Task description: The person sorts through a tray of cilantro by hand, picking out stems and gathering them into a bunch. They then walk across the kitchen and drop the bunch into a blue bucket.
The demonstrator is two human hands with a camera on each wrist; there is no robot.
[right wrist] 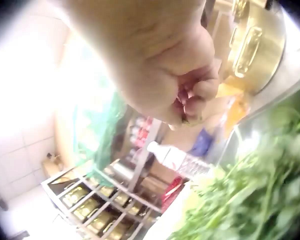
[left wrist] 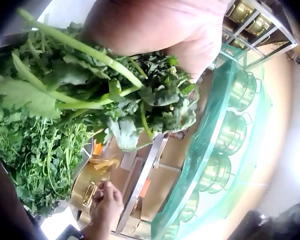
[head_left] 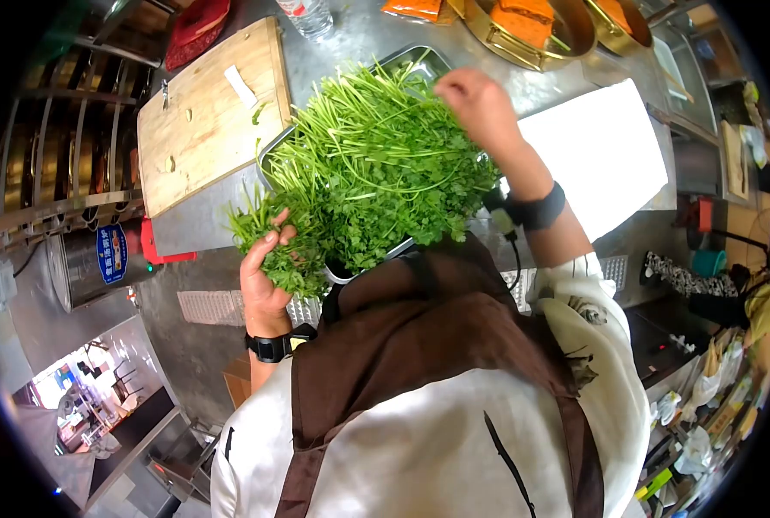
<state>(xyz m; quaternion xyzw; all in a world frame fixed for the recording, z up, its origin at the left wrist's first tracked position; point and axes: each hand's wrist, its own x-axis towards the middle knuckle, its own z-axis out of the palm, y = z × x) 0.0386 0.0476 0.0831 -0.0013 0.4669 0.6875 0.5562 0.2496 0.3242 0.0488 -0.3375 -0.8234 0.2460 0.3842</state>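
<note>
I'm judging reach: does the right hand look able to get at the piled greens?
Probably yes: the right hand is beside the piled greens, with nothing visible between, though its curled fingers may need to open.

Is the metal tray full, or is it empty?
Full: in the head view, green herbs heap above the tray and cover much of its rim.

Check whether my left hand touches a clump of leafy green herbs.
Touching: the head view shows the left hand gripping a clump of leafy green herbs.
</note>
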